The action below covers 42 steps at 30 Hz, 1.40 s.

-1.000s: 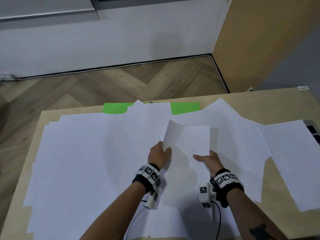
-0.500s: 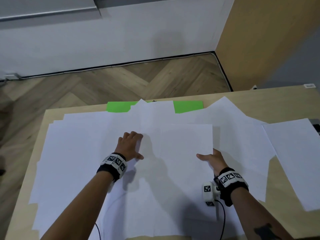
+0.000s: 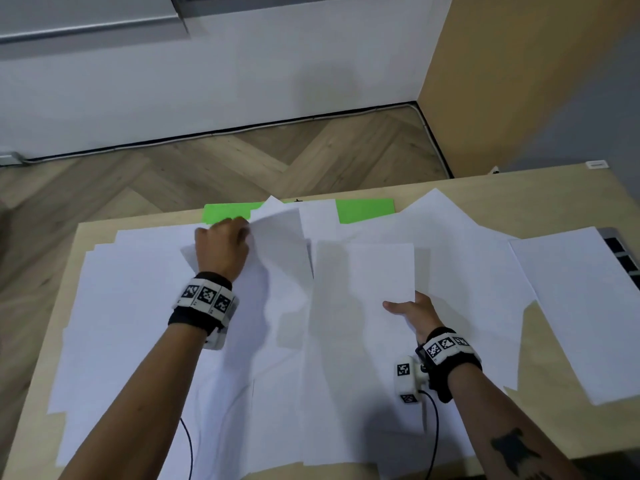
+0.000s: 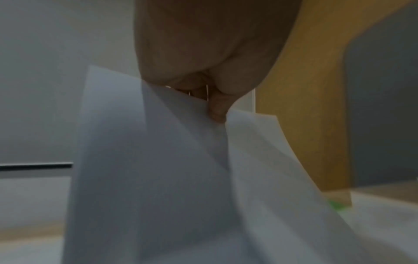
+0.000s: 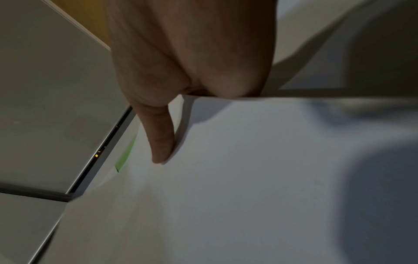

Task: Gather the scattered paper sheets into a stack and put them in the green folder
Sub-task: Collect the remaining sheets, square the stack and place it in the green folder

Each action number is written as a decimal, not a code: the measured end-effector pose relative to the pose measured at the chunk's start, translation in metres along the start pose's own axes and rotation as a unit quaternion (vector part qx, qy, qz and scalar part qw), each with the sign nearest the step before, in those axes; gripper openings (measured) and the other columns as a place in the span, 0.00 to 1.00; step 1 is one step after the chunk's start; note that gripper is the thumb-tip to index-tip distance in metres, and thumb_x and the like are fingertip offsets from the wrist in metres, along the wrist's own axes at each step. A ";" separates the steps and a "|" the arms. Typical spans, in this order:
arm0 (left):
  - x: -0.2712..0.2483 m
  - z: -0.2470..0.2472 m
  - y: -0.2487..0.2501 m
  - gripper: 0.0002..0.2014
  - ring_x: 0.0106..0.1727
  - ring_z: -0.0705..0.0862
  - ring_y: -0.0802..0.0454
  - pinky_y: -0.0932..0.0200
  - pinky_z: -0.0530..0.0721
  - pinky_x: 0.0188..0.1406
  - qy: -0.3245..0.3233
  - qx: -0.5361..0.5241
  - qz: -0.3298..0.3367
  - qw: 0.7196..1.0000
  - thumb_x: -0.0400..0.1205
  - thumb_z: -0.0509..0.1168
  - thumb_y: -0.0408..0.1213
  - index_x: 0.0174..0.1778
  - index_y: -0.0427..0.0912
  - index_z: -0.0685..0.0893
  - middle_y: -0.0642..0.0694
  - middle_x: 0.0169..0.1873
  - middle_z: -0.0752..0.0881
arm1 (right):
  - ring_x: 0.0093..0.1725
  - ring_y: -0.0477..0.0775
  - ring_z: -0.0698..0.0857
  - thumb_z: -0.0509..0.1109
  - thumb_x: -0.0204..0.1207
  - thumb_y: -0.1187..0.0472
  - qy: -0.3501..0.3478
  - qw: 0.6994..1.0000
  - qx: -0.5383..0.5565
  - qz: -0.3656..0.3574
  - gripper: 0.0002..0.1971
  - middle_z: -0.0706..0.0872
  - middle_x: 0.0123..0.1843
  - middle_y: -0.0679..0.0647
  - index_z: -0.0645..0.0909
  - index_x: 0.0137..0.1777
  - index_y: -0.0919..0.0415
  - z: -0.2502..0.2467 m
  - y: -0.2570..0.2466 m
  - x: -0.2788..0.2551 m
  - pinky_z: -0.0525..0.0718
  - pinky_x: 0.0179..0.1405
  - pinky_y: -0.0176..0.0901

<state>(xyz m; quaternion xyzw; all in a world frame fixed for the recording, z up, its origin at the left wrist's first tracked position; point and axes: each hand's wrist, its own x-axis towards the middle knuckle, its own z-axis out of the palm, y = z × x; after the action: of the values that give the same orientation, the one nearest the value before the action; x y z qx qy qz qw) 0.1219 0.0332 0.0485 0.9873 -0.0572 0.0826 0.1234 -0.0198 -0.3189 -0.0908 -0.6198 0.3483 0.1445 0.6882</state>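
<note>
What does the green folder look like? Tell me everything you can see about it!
The green folder is bright green and flat, and looks like thin card. It lies at the far edge of the wooden table. Only its far strip shows; white paper sheets cover its middle and near part. A notch steps down near its left end. Neither hand clearly touches it.

White paper sheets [image 3: 138, 306] are covering most of the pale beige table [image 3: 554, 188]. A bright green folder [image 3: 367, 210] is showing at the table's far edge. Black-and-white checker-like markers are patterning the black wristbands [image 3: 204, 303] above the table's near half. Beyond the table, brown herringbone flooring [image 3: 242, 161] is showing.
</note>
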 end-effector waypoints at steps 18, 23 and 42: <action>0.035 -0.113 0.086 0.13 0.28 0.77 0.79 0.76 0.72 0.39 0.115 -0.586 -0.143 0.789 0.86 0.47 0.46 0.36 0.60 0.69 0.75 0.20 0.79 | 0.53 0.61 0.89 0.75 0.71 0.77 0.028 0.999 -0.012 -0.025 0.13 0.93 0.49 0.56 0.89 0.54 0.63 0.006 -0.010 -0.014 0.85 0.58 0.50; 0.028 -0.045 0.087 0.09 0.29 0.74 0.60 0.58 0.71 0.36 -0.057 -0.441 -0.019 0.895 0.79 0.63 0.33 0.33 0.49 0.79 0.57 0.25 0.78 | 0.57 0.57 0.90 0.81 0.71 0.65 0.010 1.000 -0.008 -0.003 0.17 0.94 0.53 0.53 0.88 0.60 0.61 0.004 -0.010 -0.016 0.86 0.62 0.50; -0.009 0.090 0.141 0.09 0.56 0.78 0.41 0.49 0.66 0.48 -0.207 0.054 0.207 0.955 0.83 0.57 0.34 0.54 0.46 0.82 0.46 0.48 0.89 | 0.65 0.52 0.87 0.83 0.59 0.30 0.002 1.000 -0.001 -0.003 0.40 0.91 0.62 0.46 0.85 0.67 0.54 0.005 -0.013 -0.022 0.79 0.74 0.58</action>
<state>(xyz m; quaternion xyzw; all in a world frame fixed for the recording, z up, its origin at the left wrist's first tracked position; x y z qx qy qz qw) 0.1075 -0.1243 -0.0058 0.9544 -0.2803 -0.0967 0.0357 -0.0257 -0.3117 -0.0661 -0.6217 0.3474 0.1418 0.6876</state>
